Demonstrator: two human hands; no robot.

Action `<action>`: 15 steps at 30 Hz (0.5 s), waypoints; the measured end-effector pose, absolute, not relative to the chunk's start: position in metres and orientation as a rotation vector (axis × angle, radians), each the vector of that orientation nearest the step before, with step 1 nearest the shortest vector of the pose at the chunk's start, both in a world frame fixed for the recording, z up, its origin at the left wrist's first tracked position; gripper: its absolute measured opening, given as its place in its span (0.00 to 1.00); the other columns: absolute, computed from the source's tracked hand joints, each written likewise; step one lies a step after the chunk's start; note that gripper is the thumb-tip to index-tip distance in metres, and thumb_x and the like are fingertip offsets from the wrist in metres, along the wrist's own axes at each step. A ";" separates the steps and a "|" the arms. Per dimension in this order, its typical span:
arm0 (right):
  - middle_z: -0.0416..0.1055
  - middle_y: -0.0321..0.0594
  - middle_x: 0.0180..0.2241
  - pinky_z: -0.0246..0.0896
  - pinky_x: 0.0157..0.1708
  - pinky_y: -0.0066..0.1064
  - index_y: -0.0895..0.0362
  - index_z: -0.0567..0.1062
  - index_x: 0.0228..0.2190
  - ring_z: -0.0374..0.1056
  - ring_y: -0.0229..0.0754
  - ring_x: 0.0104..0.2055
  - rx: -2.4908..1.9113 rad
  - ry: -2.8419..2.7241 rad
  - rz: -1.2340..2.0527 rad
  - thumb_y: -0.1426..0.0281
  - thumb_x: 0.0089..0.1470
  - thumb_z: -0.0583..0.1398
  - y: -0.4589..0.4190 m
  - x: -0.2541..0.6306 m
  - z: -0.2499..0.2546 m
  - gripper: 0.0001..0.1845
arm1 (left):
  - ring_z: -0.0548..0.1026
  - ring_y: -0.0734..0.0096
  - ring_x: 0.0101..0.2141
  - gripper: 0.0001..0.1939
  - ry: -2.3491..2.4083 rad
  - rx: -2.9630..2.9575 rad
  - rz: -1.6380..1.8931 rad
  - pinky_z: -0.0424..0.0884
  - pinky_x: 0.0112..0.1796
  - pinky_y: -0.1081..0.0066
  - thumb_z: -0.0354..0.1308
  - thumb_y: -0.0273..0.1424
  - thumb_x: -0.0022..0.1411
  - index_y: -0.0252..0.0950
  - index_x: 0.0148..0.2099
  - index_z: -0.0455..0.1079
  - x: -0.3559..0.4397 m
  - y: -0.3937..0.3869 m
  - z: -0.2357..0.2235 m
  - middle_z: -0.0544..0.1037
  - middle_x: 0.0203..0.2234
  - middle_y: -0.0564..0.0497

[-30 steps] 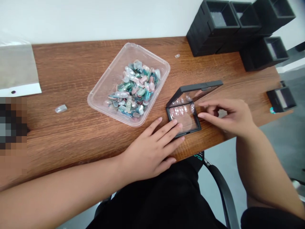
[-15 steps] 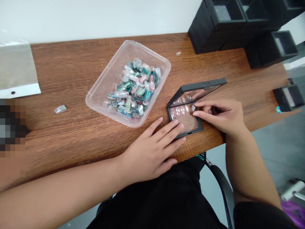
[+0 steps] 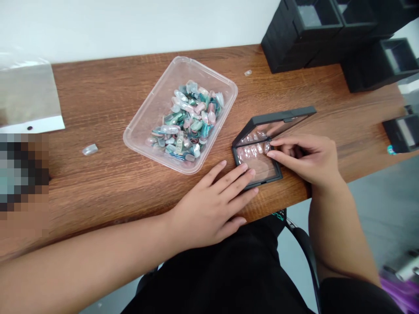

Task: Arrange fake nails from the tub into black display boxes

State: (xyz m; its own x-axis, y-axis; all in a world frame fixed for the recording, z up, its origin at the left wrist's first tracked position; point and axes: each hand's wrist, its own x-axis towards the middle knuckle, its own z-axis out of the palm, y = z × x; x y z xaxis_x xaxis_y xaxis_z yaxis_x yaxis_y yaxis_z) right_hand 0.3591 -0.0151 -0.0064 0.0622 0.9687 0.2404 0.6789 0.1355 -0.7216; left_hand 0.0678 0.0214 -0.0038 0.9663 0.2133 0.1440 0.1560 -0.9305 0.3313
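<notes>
A black hinged case point(image 3: 262, 181) lies near the table's front edge, its lid point(image 3: 284, 114) raised and tilted back. Along its upper part runs a row of shiny press-on nails point(image 3: 250, 151). At the right end of that row, my right hand point(image 3: 309, 157) pinches one press-on nail point(image 3: 267, 147) between thumb and forefinger; the nail seems to touch the case floor. My left hand point(image 3: 212, 207) rests flat with fingers apart, the fingertips on the case's left front corner. Left of the case, a clear plastic tub point(image 3: 147, 109) holds many blue, green and pink nails point(image 3: 193, 117).
Loose clear nails lie on the wooden table point(image 3: 108, 96), one at the left point(image 3: 90, 149) and one behind the case point(image 3: 248, 73). Black bins point(image 3: 288, 48) stand at the back right. A clear bag point(image 3: 29, 96) lies at the far left, and a small black box point(image 3: 402, 133) at the right.
The view has shifted slightly, so everything sits a little farther right. Both hands keep their places at the case, and the right hand's pinch at the row's end is unchanged.
</notes>
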 end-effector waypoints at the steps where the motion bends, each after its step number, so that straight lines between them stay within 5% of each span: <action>1: 0.66 0.29 0.21 0.57 0.24 0.29 0.49 0.83 0.40 0.57 0.32 0.22 -1.593 -1.703 0.499 0.67 0.54 0.71 -0.015 0.359 -0.007 0.10 | 0.55 0.52 0.73 0.29 0.268 2.794 0.252 0.44 0.71 0.47 0.49 0.45 0.75 0.37 0.72 0.62 0.068 0.021 -0.004 0.58 0.73 0.42; 15: 0.70 0.29 0.21 0.59 0.22 0.29 0.44 0.83 0.42 0.60 0.33 0.20 -1.592 -1.739 0.349 0.72 0.54 0.69 -0.021 0.353 -0.006 0.14 | 0.54 0.53 0.73 0.29 0.258 2.789 0.239 0.46 0.71 0.46 0.48 0.44 0.75 0.37 0.71 0.62 0.067 0.021 -0.003 0.59 0.73 0.42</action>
State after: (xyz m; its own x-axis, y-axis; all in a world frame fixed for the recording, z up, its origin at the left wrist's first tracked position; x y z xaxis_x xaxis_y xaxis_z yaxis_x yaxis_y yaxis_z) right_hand 0.3535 -0.0208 -0.0059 0.0442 0.9418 0.3332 0.7406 0.1929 -0.6437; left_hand 0.0665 0.0212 -0.0030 0.9695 0.2049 0.1343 0.1497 -0.9294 0.3372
